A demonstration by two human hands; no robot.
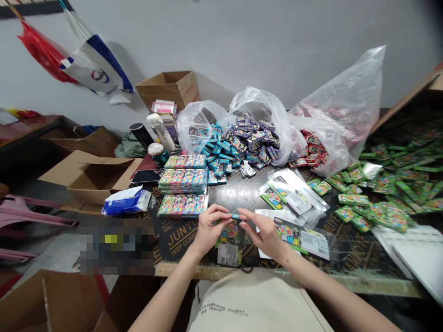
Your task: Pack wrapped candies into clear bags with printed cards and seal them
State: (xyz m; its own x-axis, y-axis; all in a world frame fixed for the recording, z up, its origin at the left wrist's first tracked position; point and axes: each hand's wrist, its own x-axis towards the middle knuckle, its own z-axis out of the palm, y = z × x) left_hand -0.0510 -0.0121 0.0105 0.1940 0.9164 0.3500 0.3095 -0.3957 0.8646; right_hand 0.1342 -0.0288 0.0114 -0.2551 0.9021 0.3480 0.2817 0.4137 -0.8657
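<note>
At the front of the table, my left hand [209,227] and my right hand [263,230] come together, their fingertips closed on a small blue candy box [235,216] between them. Most of the box is hidden by the fingers. Just below lies a printed plastic pouch [227,253] with a white label. To the right of my right hand are more printed pouches [313,242], partly overlapping. Beyond my left hand stand stacks of packed candy sets [183,205], each showing several colourful small boxes in a row.
Clear bags spill blue boxes [221,152], purple boxes [256,138] and red boxes [313,150] at the back. Green boxes [380,207] are heaped at right. On the left are a wipes pack [126,201], a phone [147,176], a white bottle [161,129] and an open carton [93,180].
</note>
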